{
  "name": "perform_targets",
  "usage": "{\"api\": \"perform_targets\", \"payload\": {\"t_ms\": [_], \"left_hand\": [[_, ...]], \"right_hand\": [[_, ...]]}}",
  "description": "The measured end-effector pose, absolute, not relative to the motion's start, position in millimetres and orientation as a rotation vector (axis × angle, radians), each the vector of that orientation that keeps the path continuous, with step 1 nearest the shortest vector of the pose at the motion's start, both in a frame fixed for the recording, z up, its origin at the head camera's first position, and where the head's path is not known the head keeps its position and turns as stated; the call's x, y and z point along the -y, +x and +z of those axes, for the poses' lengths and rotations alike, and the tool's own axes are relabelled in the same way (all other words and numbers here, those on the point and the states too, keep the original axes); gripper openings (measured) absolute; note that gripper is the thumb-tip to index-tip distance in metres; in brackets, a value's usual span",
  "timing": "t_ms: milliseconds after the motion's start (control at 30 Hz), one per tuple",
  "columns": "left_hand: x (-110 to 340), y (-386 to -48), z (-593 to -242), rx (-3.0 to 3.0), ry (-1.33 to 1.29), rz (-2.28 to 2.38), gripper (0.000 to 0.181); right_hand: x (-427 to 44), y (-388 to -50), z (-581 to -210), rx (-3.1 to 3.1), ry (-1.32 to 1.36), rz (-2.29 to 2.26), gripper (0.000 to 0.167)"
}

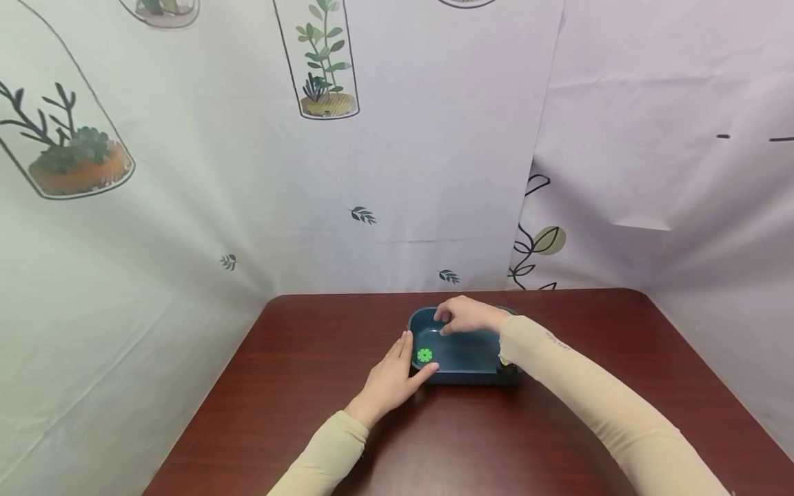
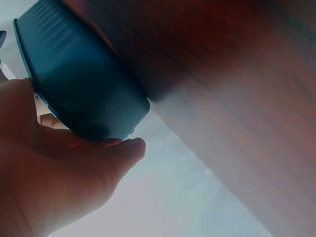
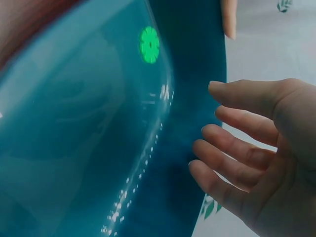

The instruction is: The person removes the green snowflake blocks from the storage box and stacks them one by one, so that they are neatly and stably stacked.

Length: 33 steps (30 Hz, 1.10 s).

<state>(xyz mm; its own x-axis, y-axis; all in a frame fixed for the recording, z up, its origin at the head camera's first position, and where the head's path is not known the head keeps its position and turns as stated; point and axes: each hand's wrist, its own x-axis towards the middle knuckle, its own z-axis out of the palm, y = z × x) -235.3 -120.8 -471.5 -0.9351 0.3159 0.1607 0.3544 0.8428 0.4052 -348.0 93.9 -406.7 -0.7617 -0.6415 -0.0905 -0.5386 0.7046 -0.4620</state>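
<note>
A dark teal plastic basin (image 1: 465, 355) stands on the table, and a green flower-shaped disc (image 1: 424, 355) lies inside its near left corner. My left hand (image 1: 389, 379) rests against that corner, straight fingers along the left side and thumb on the front rim. In the left wrist view the same hand (image 2: 69, 168) touches the outer wall of the basin (image 2: 84, 69). Over the basin hovers my right hand (image 1: 468, 315). The right wrist view shows this hand (image 3: 261, 143) with loosely bent fingers, nothing between them, and the green disc (image 3: 149, 45) apart from it.
The brown wooden table (image 1: 298, 386) reaches back to a pale fabric wall (image 1: 409, 172) printed with plants. Something small and dark with a yellow bit (image 1: 507, 365) shows at the basin's near right corner, partly under the right sleeve (image 1: 558, 358).
</note>
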Motion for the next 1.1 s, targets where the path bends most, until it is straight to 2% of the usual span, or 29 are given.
{"api": "perform_targets", "payload": {"t_ms": [233,733,1100], "left_hand": [[120,-235,-473,2.944,-0.528,-0.657,0.099],[121,-235,-472,2.939,-0.527,-0.656,0.098],[122,-235,-473,2.930,-0.540,-0.663,0.098]], "right_hand": [[-79,-343,-410,-2.639,-0.981,-0.542,0.032],[-60,-330,-418,-2.554,-1.023,-0.428,0.037],[-51,-324,-431,-2.515,-1.101,-0.386,0.031]]}}
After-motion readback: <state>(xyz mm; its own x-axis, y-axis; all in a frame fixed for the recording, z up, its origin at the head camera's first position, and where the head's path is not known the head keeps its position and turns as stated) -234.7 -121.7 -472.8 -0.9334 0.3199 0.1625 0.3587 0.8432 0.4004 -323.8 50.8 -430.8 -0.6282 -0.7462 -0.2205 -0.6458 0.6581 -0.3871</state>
